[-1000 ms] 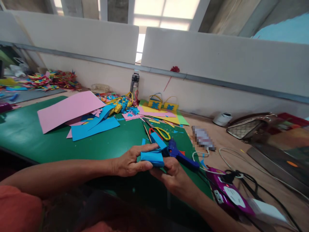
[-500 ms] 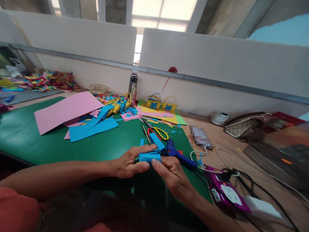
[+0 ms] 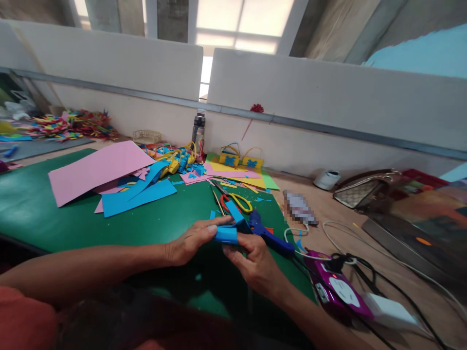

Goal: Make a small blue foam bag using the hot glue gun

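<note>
Between both hands is a folded piece of blue craft foam or paper [image 3: 226, 234], held just above the green mat [image 3: 153, 226]. My left hand [image 3: 195, 239] grips its left end, fingers stretched along the back and thumb at the near side. From the right, my right hand [image 3: 251, 257] pinches the other end. Just beyond lie scissors [image 3: 241, 203] with yellow and red handles, and a thin pointed stick or tool [image 3: 219, 200]. A blue glue gun [image 3: 272, 236] rests close to my right hand, its cord running right.
Pink sheets [image 3: 100, 167] and blue sheets [image 3: 140, 197] lie at the left, by a heap of small blue and yellow pieces [image 3: 175, 163]. Two small yellow bags [image 3: 229, 159] stand at the back. A purple power strip [image 3: 337, 287] with cables and a handbag [image 3: 361, 192] occupy the right.
My left thumb has moved from the near face of the blue piece up to its left end. My right thumb has slid lower, and the piece has turned slightly.
</note>
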{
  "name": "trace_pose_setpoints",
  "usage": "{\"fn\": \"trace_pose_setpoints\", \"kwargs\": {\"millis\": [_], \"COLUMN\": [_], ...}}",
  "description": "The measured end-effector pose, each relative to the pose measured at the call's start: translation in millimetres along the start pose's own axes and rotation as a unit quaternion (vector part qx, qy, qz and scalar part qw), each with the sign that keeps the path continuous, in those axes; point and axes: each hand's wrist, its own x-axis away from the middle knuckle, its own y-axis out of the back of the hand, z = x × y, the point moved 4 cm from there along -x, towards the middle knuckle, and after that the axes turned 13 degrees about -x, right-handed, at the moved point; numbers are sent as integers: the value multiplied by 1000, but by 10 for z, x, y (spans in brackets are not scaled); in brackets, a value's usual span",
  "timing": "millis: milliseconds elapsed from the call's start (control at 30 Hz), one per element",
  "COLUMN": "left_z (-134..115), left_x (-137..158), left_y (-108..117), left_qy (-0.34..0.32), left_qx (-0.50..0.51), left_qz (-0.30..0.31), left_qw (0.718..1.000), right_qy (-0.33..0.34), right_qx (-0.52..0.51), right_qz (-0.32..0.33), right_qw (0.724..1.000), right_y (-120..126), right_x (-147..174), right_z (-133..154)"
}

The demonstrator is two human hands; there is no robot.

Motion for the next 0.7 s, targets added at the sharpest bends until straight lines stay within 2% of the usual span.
{"fn": "trace_pose_setpoints", "kwargs": {"millis": [133, 300, 533, 600, 700], "left_z": [72, 24, -30, -14, 65], "left_x": [-16, -17, -39, -55, -80], "left_y": [-3, 13, 42, 25, 4], "left_qy": [10, 21, 17, 36, 102], "left_qx": [30, 2, -9, 9, 76], "left_qz": [-6, -5, -18, -14, -24], "left_qw": [999, 1000, 1000, 999, 992], "right_qy": [-30, -68, -75, -81, -95], "right_qx": [-23, -76, -140, -161, -172], "right_qz": [-20, -25, -51, -55, -42], "right_qw": [999, 994, 986, 982, 980], "right_y": [34, 62, 72, 67, 53], "right_x": [-16, -8, -32, -45, -62], "right_z": [-87, -118, -59, -73, -121]}}
